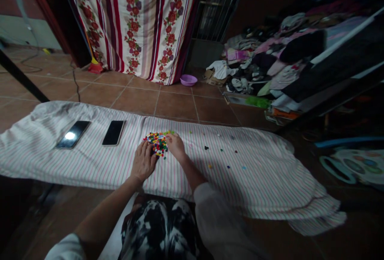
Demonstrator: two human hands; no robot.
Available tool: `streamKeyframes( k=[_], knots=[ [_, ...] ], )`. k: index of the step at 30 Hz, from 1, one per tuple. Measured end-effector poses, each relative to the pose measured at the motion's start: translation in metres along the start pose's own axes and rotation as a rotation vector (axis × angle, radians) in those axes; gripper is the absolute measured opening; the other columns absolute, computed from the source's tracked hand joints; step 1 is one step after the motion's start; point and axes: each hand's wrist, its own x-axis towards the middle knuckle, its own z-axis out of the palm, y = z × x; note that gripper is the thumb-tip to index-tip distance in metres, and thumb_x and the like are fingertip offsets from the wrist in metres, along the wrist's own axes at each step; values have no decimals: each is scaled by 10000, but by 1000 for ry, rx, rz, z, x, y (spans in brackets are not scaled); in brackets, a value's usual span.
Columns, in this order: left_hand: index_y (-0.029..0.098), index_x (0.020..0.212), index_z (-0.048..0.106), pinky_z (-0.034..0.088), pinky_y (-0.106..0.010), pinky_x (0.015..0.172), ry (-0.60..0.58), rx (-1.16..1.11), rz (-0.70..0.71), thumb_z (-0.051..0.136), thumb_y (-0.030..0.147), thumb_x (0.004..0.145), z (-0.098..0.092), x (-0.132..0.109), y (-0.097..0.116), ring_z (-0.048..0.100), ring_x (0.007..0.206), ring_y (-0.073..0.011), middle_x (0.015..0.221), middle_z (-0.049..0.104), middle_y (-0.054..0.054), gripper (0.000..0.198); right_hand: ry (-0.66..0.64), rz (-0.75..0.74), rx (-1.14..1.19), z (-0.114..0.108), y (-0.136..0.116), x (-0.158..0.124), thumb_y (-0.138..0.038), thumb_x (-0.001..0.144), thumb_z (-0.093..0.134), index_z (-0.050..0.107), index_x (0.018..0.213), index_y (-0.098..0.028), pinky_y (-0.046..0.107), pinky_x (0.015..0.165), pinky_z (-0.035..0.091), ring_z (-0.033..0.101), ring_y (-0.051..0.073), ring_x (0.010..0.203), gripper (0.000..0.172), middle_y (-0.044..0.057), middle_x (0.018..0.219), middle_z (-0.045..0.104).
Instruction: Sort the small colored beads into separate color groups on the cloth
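Note:
A pile of small beads or buttons [159,142] in many colours lies on the striped cloth. My left hand [144,161] rests flat against the pile's lower left edge, its fingers stretched out. At the right edge, my right hand [175,145] touches the pieces with bent fingers drawn together; what its fingertips hold, if anything, is too small to make out. To the right, separate little groups lie spaced apart on the cloth, among them black pieces [206,148], yellow pieces [210,166], a dark blue piece [228,167] and a light blue one [244,168].
The striped cloth [264,188] covers a long low surface in front of my knees. Two phones, one silver-lit [73,135] and one dark [113,133], lie at the left. Beyond are a purple basin [189,80], a floral curtain [144,24] and heaped clothes [270,56].

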Motion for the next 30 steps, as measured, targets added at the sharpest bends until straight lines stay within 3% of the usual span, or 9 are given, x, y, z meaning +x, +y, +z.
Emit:
streamKeyframes(
  k=[7,16,25,30],
  knots=[
    [103,1389,430,320,-555,1122,-39,107,-86,443,430,930,7,-3,-1,312,1443,-358,1473,442,-232,564,-137,100,-245,5,-29,23,-298,942,474,733,1046,-245,291,854,472,633,198,1024,284,83,1139,665],
    [79,1363,453,341,-521,1111,-76,118,-64,412,413,943,9,-3,-1,345,1431,-338,1463,454,-241,538,-257,234,-254,1,-48,37,-246,903,524,731,1095,-211,325,873,473,650,232,1058,284,121,1099,711],
    [60,1334,462,336,-522,1115,-114,85,-63,409,414,940,9,-3,-4,355,1420,-343,1435,467,-261,532,-148,170,-115,-2,-48,13,-263,921,495,698,1029,-236,273,831,466,656,189,998,231,58,1066,722],
    [143,1361,432,311,-564,1107,-143,18,-55,384,422,933,6,-2,-4,352,1420,-340,1429,490,-210,513,-84,124,44,-3,-45,-9,-227,877,583,651,1006,-227,224,821,455,654,145,965,146,12,1021,730]
  ],
)
